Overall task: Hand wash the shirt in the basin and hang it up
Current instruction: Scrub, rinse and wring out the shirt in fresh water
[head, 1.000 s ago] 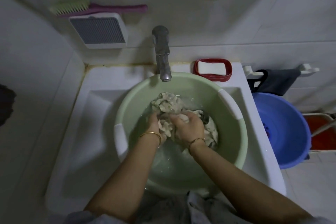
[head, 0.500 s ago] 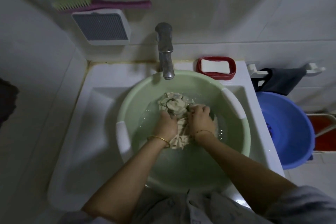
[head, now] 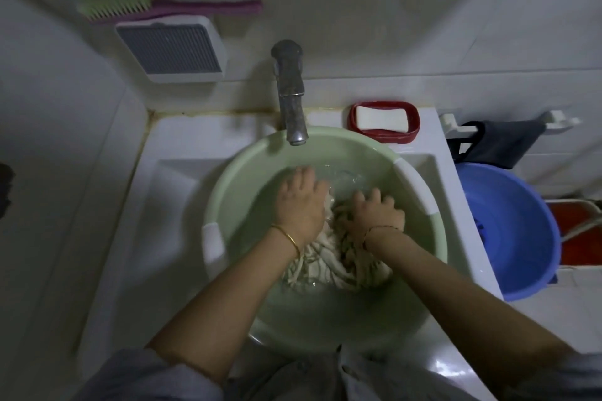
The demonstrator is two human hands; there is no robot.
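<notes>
Shirt (head: 329, 267) soaked, bunched in water at middle of green basin (head: 241, 179). Left hand (head: 301, 205) flat, pressing cloth; right hand (head: 374, 215) curled, gripping fold. Likely limp, heavy, slippery: grab bunched middle.

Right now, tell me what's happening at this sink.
A person is washing a pale striped cloth shirt in a light green plastic basin of water, set in the white sink below the metal tap. The left hand presses down on the shirt; the right hand has its fingers curled into the fabric. A white soap bar sits in a red dish behind the basin. The shirt is not yet hung up.
</notes>
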